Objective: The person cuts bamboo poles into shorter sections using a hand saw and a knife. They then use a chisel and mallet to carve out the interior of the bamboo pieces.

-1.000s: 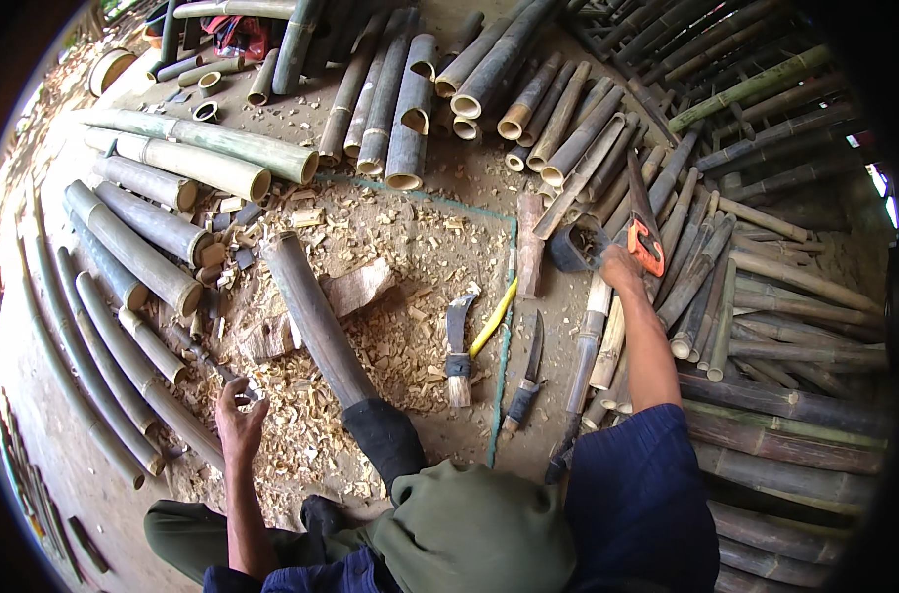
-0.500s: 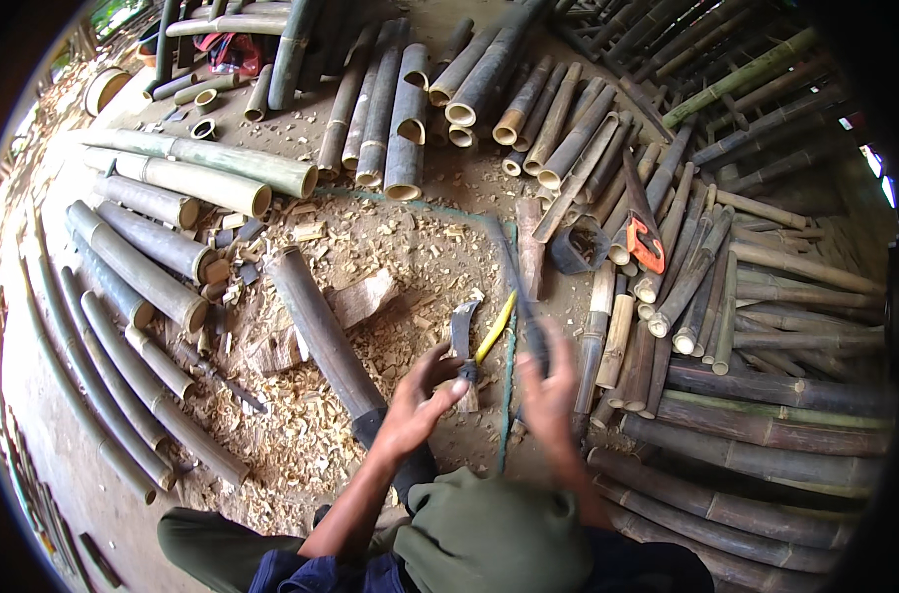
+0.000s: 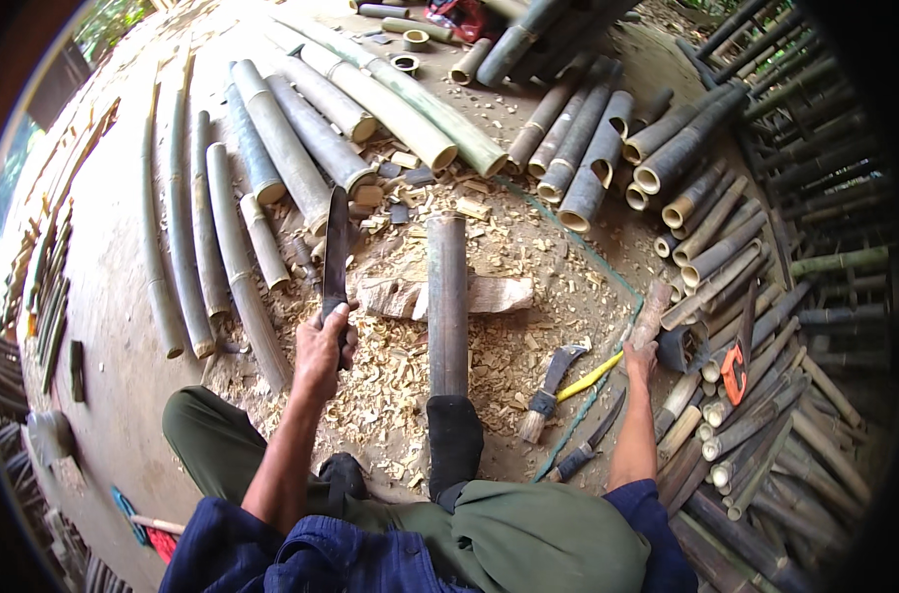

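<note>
My left hand is closed around the handle of a machete, its broad dark blade pointing up and away from me. At the right, my right hand wraps the near end of a short reddish-brown wooden billet. Between my hands, a dark bamboo tube rests across a rough wooden block, with my black-socked foot against its near end. Left of my right hand lie a hooked knife with a wrapped handle, a bright yellow handle-like piece and a slim pointed knife.
Pale wood chips cover the ground around the block. Bamboo poles lie at the left and far side. Cut tubes and thinner pieces crowd the right, with an orange-handled saw and a dark pot. A green cord crosses the ground.
My left hand has moved left and taken hold of the machete. The slim knife from my right hand now lies on the ground, and that hand grips the billet. The view has swung left.
</note>
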The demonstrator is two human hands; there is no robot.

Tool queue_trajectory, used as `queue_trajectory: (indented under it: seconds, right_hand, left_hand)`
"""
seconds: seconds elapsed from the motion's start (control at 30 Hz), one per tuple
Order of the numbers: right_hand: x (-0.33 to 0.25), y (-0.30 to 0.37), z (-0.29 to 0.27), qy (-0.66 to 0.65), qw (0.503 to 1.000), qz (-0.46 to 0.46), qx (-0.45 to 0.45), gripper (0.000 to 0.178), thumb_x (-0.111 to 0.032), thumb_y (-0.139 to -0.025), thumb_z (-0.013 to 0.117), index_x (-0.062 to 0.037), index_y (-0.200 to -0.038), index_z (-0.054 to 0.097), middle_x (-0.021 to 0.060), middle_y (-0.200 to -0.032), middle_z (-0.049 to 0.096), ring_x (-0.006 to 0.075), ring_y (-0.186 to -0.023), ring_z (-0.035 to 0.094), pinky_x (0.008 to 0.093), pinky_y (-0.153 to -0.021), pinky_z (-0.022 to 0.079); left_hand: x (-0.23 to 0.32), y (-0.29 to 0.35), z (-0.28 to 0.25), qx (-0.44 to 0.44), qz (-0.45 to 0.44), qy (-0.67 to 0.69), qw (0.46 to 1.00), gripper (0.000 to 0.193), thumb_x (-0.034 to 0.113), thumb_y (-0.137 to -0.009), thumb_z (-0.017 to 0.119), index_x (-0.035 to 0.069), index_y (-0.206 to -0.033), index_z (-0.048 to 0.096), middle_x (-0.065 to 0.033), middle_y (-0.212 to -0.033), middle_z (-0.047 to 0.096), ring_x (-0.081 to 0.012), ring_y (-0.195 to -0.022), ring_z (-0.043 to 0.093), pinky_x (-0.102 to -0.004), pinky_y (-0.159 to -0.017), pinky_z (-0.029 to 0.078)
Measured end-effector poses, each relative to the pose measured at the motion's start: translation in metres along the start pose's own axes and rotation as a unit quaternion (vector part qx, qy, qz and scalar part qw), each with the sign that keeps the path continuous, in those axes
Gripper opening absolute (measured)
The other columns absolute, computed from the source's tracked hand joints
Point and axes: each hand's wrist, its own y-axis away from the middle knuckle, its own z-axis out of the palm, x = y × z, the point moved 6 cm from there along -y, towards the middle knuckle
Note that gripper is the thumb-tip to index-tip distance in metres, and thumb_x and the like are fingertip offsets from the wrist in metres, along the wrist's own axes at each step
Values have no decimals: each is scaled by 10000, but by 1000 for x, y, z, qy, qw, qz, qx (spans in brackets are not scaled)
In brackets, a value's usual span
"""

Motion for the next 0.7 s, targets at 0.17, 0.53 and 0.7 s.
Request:
queue_trajectory:
  seconds: [0.17, 0.53, 0.7]
  right_hand:
    - [-11, 8, 12, -464, 873, 41, -143, 767, -301, -815, 783, 15, -1441, 472, 170, -1166, 680, 251, -977, 683, 388, -888, 561]
    - [-35, 298, -17, -421, 837, -113, -330, 960, -180, -743, 826, 118, -1539, 380, 253, -1257, 625, 278, -1009, 675, 378, -846, 599]
    - [-76, 273, 24, -457, 806, -79, -369, 680, -237, -824, 793, 20, -1386, 507, 189, -1133, 678, 231, -914, 698, 377, -718, 614]
  left_hand:
    - [25, -35, -20, -36, 83, -154, 984, 341, 295, -995, 746, -12, -1142, 733, -3, -756, 664, -81, -553, 550, -265, -500, 447]
    - [101, -55, 10, -121, 243, -504, 820, 464, 432, -1040, 665, -6, -900, 721, -99, -634, 552, -205, -603, 559, -426, -614, 445]
    - [86, -78, 30, -225, 258, -565, 750, 458, 463, -1028, 662, 27, -941, 771, -161, -680, 655, -313, -631, 659, -479, -645, 492]
